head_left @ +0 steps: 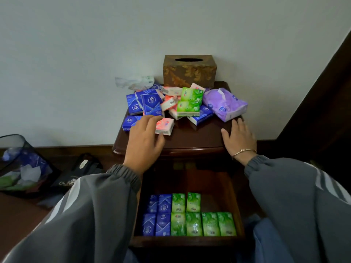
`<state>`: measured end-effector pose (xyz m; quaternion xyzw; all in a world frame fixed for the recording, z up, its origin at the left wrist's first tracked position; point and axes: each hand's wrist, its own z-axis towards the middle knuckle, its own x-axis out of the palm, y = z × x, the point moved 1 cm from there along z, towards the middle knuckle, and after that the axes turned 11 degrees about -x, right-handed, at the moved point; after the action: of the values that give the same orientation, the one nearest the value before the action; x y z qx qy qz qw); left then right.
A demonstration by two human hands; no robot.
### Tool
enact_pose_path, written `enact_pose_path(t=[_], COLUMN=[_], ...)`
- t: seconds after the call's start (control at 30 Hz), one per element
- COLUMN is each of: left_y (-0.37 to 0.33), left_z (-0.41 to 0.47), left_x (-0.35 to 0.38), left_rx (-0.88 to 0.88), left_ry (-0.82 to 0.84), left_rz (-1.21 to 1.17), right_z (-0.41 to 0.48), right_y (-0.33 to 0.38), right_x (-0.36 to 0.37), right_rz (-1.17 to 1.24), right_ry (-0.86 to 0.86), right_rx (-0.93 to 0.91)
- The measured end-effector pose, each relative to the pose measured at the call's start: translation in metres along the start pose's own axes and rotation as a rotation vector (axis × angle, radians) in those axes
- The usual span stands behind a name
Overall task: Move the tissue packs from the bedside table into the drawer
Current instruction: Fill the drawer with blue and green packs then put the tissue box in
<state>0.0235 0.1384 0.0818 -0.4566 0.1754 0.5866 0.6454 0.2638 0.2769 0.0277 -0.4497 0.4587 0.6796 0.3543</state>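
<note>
Tissue box (189, 70) and purple pack (225, 104) hem the heap (188, 103) — left hand (144, 137) spread empty above, right hand (239, 139) flat on table (199, 137).

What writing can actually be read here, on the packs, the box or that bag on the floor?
"Cha": on the black bag on the floor; the rest is hidden.
Too blurred to read: print on the blue packs, green packs, pink pack, purple pack.
No text visible: brown tissue box.
</note>
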Motion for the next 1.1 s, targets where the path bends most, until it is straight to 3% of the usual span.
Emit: enact_pose_path(t=[0.27, 0.53, 0.87, 1.1], left_y=[-0.042, -0.048, -0.049, -0.048], left_z=[0.105, 0.171, 0.164, 0.147], left_x=[0.052, 0.096, 0.093, 0.082], left_rx=[0.213, 0.205, 0.332, 0.377], left_ry=[0.349, 0.678, 0.486, 0.426], left_rz=[0.312, 0.662, 0.661, 0.464], right_z=[-0.003, -0.004, -0.004, -0.006], right_y=[-0.003, -0.007, -0.007, -0.006], right_x=[0.009, 0.014, 0.015, 0.014], right_rz=[-0.09, -0.103, -0.09, -0.065], right_ry=[-0.09, -0.12, -0.121, -0.152], right_rx=[-0.018, -0.022, -0.03, -0.028])
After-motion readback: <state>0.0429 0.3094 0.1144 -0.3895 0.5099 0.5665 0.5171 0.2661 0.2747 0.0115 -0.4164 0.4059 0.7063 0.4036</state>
